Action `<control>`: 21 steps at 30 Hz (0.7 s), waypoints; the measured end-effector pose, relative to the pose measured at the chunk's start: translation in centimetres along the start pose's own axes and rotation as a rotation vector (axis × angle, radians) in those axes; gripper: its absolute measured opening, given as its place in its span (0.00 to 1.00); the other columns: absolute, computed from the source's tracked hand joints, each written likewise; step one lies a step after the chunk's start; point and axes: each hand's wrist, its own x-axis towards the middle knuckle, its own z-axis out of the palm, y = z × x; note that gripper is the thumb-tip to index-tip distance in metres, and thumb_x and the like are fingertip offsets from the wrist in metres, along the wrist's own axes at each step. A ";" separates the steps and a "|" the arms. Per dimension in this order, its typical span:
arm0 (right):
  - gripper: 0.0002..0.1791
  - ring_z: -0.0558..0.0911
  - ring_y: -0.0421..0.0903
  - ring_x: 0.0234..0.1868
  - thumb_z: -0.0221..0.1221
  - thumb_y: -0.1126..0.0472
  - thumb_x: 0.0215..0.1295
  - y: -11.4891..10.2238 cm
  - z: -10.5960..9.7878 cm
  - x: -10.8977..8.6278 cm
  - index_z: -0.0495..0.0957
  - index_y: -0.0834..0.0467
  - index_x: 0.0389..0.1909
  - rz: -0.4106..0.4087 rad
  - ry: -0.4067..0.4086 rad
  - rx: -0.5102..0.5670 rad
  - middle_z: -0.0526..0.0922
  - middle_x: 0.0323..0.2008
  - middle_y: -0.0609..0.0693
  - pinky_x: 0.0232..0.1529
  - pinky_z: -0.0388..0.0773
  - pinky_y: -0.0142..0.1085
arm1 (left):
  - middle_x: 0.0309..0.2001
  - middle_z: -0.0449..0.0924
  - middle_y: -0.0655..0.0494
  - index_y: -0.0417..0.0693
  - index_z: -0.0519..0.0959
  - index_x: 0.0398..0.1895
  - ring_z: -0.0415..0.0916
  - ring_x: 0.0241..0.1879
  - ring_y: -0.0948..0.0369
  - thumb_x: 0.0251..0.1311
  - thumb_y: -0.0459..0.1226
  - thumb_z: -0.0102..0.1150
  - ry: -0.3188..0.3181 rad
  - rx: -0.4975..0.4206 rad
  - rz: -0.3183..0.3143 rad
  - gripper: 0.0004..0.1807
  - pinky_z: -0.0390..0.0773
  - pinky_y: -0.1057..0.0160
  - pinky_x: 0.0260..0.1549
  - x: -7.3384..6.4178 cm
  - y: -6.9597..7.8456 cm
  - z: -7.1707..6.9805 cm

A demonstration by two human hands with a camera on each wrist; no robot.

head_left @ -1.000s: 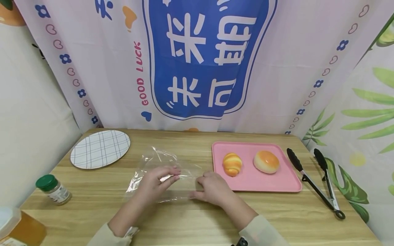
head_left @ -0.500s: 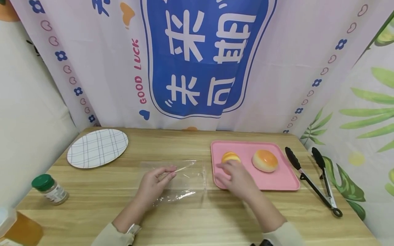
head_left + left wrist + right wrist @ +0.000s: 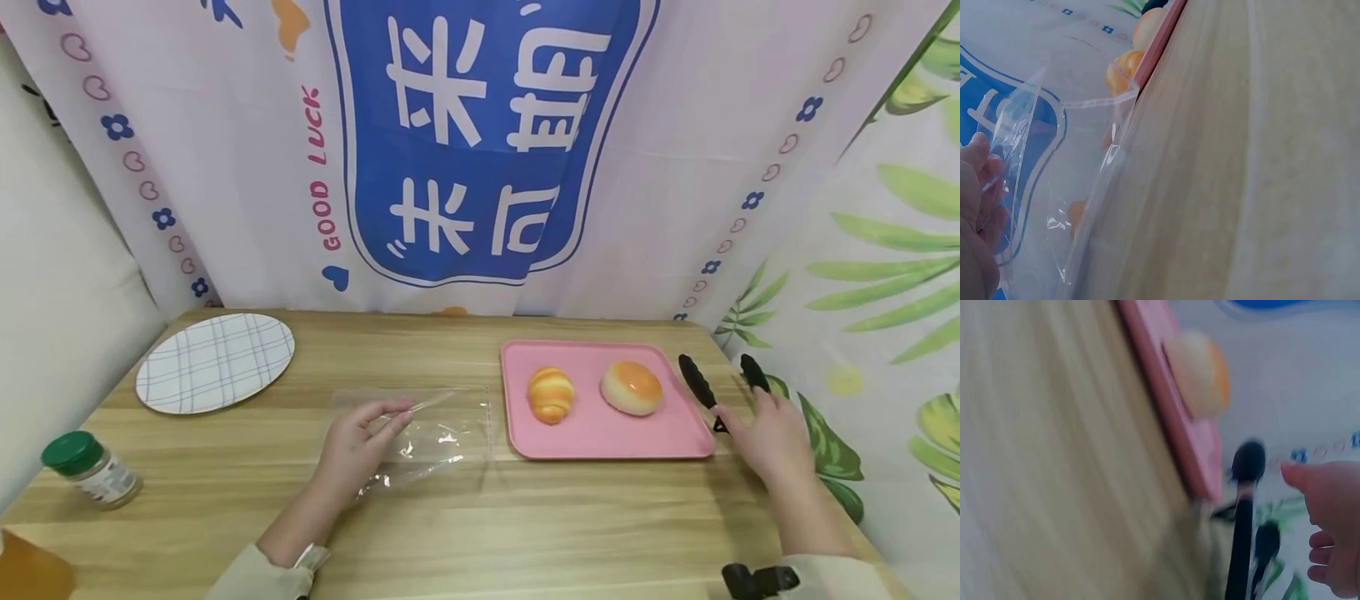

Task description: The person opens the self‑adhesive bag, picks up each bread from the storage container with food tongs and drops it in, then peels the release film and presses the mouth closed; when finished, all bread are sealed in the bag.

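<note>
A clear plastic bag [image 3: 450, 429] lies on the wooden table, its upper layer lifted by my left hand [image 3: 352, 454], which pinches it between thumb and fingers. In the left wrist view the bag [image 3: 1088, 144] shows its folded film and seam. At the right, my right hand [image 3: 776, 442] hovers over black-tipped metal tongs [image 3: 697, 382], thumb and fingers spread across the two arms. The right wrist view shows the tongs [image 3: 1244, 537] beside my thumb, still apart from it. My right hand hides the tongs' handle end in the head view.
Left of the tongs, a pink tray [image 3: 600, 442] bears a small croissant-shaped bread [image 3: 551, 395] and a round bun [image 3: 632, 388]. A checked oval plate [image 3: 216, 362] lies back left. Nearer stand a green-lidded spice jar [image 3: 93, 471] and an amber container [image 3: 33, 571].
My right hand has left the bag's right edge, passed across the tray and reached the tongs. My left hand keeps its pinch on the bag, which now lies flatter.
</note>
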 end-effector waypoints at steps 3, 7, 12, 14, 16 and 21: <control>0.57 0.58 0.82 0.60 0.49 0.32 0.67 2.5 0.4 0.5 0.45 0.83 0.68 0.101 -0.085 -0.028 0.53 0.61 0.87 0.58 0.63 0.72 | 0.44 0.88 0.56 0.47 0.86 0.39 0.84 0.47 0.61 0.58 0.34 0.67 0.012 0.002 0.005 0.06 0.80 0.69 0.51 -0.1 -0.1 0.0; 0.66 0.55 0.83 0.63 0.50 0.28 0.63 3.9 1.2 0.8 0.34 0.83 0.68 0.228 -0.209 0.038 0.48 0.63 0.88 0.62 0.61 0.71 | 0.44 0.88 0.57 0.47 0.86 0.39 0.84 0.47 0.61 0.57 0.35 0.67 0.012 -0.002 -0.015 0.06 0.80 0.67 0.53 -0.2 -0.2 0.1; 0.69 0.53 0.82 0.64 0.49 0.25 0.60 4.4 1.8 0.9 0.32 0.83 0.68 0.378 -0.251 0.102 0.45 0.63 0.89 0.64 0.60 0.70 | 0.44 0.88 0.58 0.48 0.85 0.39 0.84 0.47 0.61 0.58 0.36 0.67 0.002 -0.003 -0.038 0.06 0.81 0.62 0.54 -0.4 -0.3 0.2; 0.69 0.55 0.82 0.63 0.49 0.24 0.60 4.6 2.0 0.9 0.36 0.84 0.68 0.385 -0.233 0.095 0.47 0.62 0.89 0.64 0.61 0.70 | 0.43 0.88 0.58 0.48 0.85 0.39 0.84 0.47 0.61 0.58 0.35 0.67 0.005 -0.004 -0.033 0.06 0.81 0.63 0.54 -0.4 -0.3 0.2; 0.67 0.57 0.82 0.62 0.50 0.25 0.60 4.6 2.0 0.9 0.42 0.85 0.67 0.367 -0.205 0.085 0.51 0.61 0.89 0.63 0.63 0.69 | 0.43 0.88 0.57 0.48 0.85 0.38 0.84 0.47 0.61 0.57 0.35 0.67 0.010 -0.007 -0.022 0.06 0.80 0.67 0.53 -0.5 -0.3 0.2; 0.63 0.62 0.80 0.60 0.51 0.26 0.60 4.1 1.3 0.3 0.49 0.81 0.68 0.304 -0.118 0.101 0.57 0.62 0.85 0.59 0.65 0.70 | 0.43 0.88 0.55 0.46 0.86 0.38 0.85 0.46 0.56 0.57 0.33 0.68 0.025 -0.007 0.014 0.06 0.82 0.69 0.50 -0.3 -0.3 0.1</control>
